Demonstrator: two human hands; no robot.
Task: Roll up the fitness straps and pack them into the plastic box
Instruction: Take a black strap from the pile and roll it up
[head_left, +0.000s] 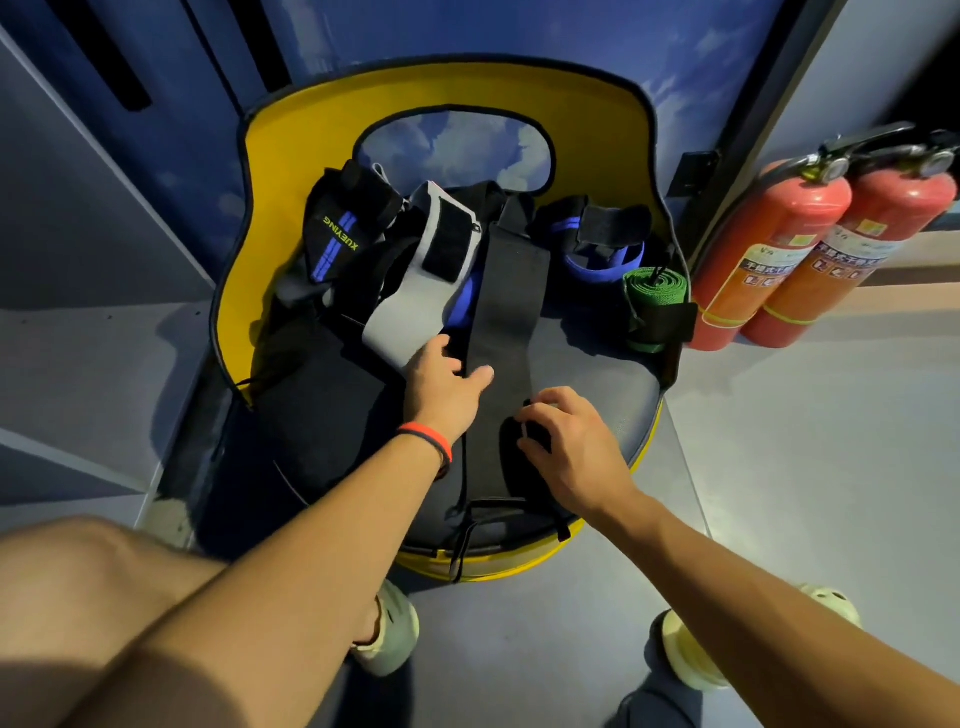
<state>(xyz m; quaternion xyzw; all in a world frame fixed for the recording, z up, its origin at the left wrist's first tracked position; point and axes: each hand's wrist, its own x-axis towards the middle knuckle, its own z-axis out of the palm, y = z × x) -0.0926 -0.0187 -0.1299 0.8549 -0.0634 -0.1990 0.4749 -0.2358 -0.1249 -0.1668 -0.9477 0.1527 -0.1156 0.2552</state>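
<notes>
**One rolled, one begun — no box in sight**

At the left of the chair (236, 260), heaped against its yellow back: a black wrap with blue stripes (332, 244), unrolled. Beside it, a grey strap (410, 306), flopped loose over the pile.

Next, extended over the seat, the left hand (447, 384). Fingers nearly straight, laid flat, tips pressing the left edge of the long black strap (506, 312) and gripping nothing.

Down the middle of the seat, that black strap, stretched out flat. Far end buried in the heap, near end toward the knees.

Just right of it, the right hand (571, 441), fingers curled and pinching the strap's near end. Probably the first turn of a roll.

Further right, a blue strap (602, 260), slack and only loosely coiled. Then a green strap (652, 306), wound into a tight roll and sitting at the seat's right edge. Beyond the chair, against the wall, two red fire extinguishers (769, 249).

Judged from this: early days.
- Rolled so far: only the green one.
- Just begun: the black.
- Yet to be rolled: at least three more, possibly others hidden in the dark heap.
- Nowhere in view: the plastic box — so no packing visibly done.
</notes>
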